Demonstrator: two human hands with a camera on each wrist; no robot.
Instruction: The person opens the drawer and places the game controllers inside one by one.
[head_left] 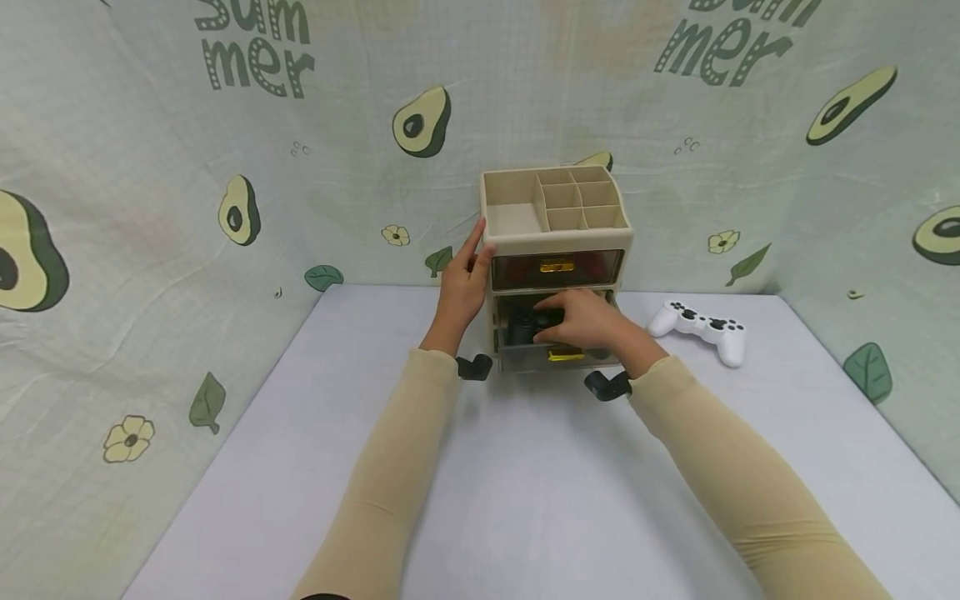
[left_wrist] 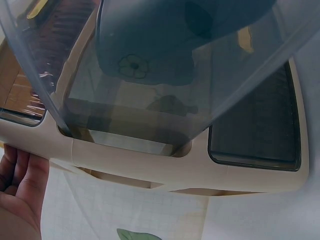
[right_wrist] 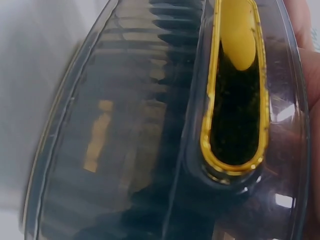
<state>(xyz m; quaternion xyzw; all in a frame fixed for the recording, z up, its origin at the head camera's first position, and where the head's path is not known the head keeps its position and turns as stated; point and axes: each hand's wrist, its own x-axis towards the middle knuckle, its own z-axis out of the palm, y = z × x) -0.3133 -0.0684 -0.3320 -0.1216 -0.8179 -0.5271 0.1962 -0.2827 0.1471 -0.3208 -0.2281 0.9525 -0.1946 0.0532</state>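
Note:
A cream desktop organizer stands at the back of the table. Its middle see-through drawer is pulled out, with a gold handle on the front. Inside lies a dark rounded object, shaped somewhat like a game controller; its outline shows through the drawer in the left wrist view. My right hand reaches into this drawer, thumb and fingers bent about the dark object. Against the organizer's left side rests my left hand, fingers extended.
A white game controller lies on the table to the right of the organizer. Above the pulled-out drawer, the top drawer is closed. Open compartments form the organizer's top. Patterned cloth hangs close behind.

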